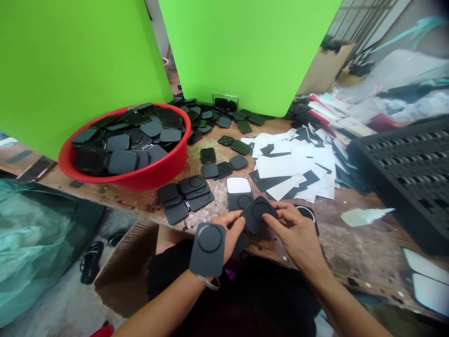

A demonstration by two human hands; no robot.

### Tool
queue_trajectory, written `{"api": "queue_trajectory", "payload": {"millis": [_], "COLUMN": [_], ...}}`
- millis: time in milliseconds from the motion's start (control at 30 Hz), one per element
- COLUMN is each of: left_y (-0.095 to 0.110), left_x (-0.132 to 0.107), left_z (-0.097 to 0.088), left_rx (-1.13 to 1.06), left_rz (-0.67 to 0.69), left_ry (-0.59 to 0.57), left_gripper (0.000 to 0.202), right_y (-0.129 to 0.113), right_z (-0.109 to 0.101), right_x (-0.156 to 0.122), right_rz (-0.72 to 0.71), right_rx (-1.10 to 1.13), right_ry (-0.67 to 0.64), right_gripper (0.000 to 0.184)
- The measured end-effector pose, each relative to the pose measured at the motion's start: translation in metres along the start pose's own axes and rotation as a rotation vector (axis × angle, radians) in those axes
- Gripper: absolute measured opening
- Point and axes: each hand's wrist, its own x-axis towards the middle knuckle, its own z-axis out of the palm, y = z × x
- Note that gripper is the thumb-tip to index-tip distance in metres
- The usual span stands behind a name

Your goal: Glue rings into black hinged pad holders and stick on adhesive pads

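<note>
A dark grey square pad with a circular groove (258, 214) is pinched between both hands above the table's front edge. My left hand (229, 231) grips its left corner, with the thumb on top. My right hand (293, 229) has its thumb on the pad's face and fingers at its far edge. Over the back of my left hand and wrist lies a second ringed pad (207, 249); whether it joins the first is hidden. Just behind the hands sits a white-faced panel (235, 185) with a ringed dark one. Part of another pad with a pale ring (306, 213) shows beyond my right hand.
A red basin (154, 175) heaped with dark pads stands at the left. Folded pads (189, 194) lie in front of it. White and black paper pieces (294, 164) are piled at centre right. A black slotted rack (414, 178) and a pale nozzle-tipped piece (366, 216) are further right.
</note>
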Motion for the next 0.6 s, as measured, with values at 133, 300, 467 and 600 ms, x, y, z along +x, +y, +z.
{"api": "queue_trajectory", "payload": {"millis": [133,300,467,600], "left_y": [0.005,0.011,0.012,0.011], "left_x": [-0.002,-0.006,-0.009,-0.009], "left_z": [0.001,0.001,0.001,0.000], "left_rx": [0.055,0.089,0.093,0.032], "left_rz": [0.049,0.062,0.046,0.035], "left_ry": [0.045,0.067,0.081,0.062], "left_gripper": [0.034,0.034,0.035,0.034], "right_y": [-0.002,-0.004,-0.011,-0.019], "right_z": [0.000,0.001,-0.008,-0.020], "right_x": [0.000,0.003,0.008,0.015], "right_rz": [-0.035,-0.077,-0.185,-0.052], "right_rx": [-0.025,-0.129,-0.422,-0.844], "right_ry": [0.012,-0.006,-0.102,-0.193], "right_gripper": [0.030,0.032,0.034,0.044]}}
